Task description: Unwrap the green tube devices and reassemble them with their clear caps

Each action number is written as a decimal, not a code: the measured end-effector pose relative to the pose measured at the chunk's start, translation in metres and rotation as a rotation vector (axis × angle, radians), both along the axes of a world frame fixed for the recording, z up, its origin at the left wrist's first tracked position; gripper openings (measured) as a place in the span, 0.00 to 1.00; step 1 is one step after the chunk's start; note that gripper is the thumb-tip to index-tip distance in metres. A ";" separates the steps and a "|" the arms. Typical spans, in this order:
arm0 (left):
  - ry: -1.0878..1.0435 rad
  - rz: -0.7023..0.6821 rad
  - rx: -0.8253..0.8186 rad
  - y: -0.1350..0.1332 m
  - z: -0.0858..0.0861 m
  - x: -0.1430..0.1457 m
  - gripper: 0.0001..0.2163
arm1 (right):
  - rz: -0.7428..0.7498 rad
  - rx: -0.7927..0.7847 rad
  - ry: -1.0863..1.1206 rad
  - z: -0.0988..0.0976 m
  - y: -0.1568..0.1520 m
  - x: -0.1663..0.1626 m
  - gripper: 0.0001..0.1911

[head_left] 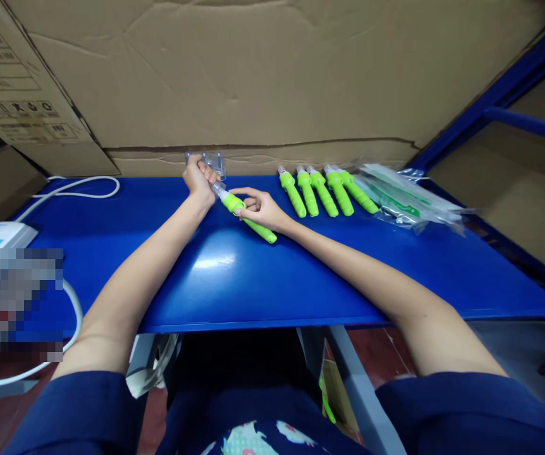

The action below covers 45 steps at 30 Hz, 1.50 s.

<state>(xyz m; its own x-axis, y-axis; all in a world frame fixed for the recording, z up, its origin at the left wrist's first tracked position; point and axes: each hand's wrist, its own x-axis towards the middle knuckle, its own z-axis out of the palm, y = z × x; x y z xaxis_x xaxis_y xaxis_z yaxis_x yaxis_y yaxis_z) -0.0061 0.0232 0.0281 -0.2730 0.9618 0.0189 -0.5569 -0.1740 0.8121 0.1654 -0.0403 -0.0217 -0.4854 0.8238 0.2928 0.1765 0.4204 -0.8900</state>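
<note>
Over the table's middle I hold a lime-green stick (260, 231) with a clear plastic end, tilted with that end up and to the left. My left hand (200, 179) is closed around the clear end, so part of it is hidden. Lower down, my right hand (263, 210) grips the green body between thumb and fingers, with the index finger stretched along it. Clear plastic pieces (218, 163) stand just behind my left hand, against the cardboard. To the right of my hands, several similar green sticks (320, 193) lie in a row.
Clear plastic bags (405, 199) with green print lie at the right of the blue table (272, 287). At the left are a white power strip (4, 237) and a white cable (76, 183). Cardboard (263, 76) walls the back; a blue metal frame (495, 95) rises at the right.
</note>
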 end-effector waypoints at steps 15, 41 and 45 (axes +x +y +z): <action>-0.119 -0.117 -0.063 -0.005 0.002 -0.003 0.24 | 0.007 -0.098 0.102 0.001 0.000 -0.003 0.31; -0.014 -0.264 -0.009 -0.019 -0.002 0.010 0.27 | -0.008 -0.211 -0.025 0.018 0.002 0.003 0.26; -0.007 -0.257 0.044 -0.015 -0.005 0.007 0.26 | -0.146 -0.063 -0.209 0.022 0.002 0.004 0.28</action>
<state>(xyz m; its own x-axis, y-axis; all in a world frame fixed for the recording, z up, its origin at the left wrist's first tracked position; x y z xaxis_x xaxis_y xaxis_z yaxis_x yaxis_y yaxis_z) 0.0009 0.0081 0.0227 -0.0197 0.9979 0.0616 -0.5927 -0.0613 0.8031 0.1695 -0.0380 -0.0001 -0.4045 0.9031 0.1444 0.4142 0.3217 -0.8515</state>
